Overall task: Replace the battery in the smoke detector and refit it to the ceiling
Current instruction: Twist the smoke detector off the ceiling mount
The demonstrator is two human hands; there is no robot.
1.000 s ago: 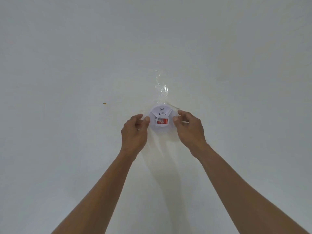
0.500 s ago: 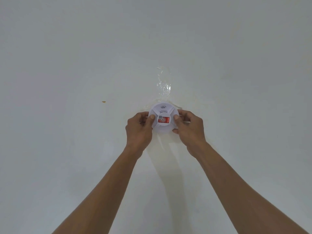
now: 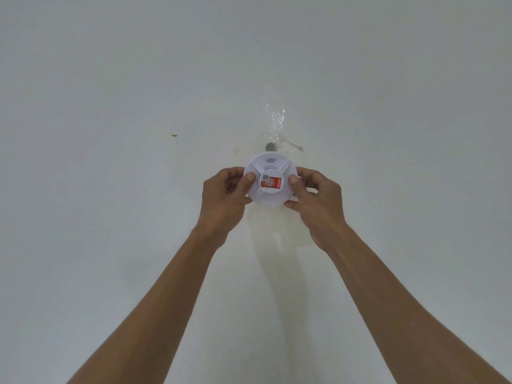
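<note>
Up against the white ceiling (image 3: 110,79), in the single head view, both hands are gripping the round white smoke detector (image 3: 270,182). The left hand (image 3: 224,198) is pinching its left rim, thumb lying on the front face and the other fingers curled behind; the right hand (image 3: 315,202) is mirroring that on the right rim. Neither hand is holding anything else. The detector is sitting just below a small dark hole or fixing (image 3: 270,147) in the ceiling, with a patch of clear tape (image 3: 274,117) stuck above that and a tiny yellowish speck (image 3: 174,135) well off to the left. Whether the detector is touching the ceiling or hanging slightly clear of it cannot be told.

Judging by the task, the unit is being worked at its mount, either coming off or going back. Doing it well is calling for an even two-sided grip, the body kept flat to the ceiling, and a gentle twist rather than a pull, so nothing drops.

Labelling: a wireless-style arc symbol is showing near the top, and a red sticker (image 3: 271,182) with a small code square beside it; its print is too small to read.
</note>
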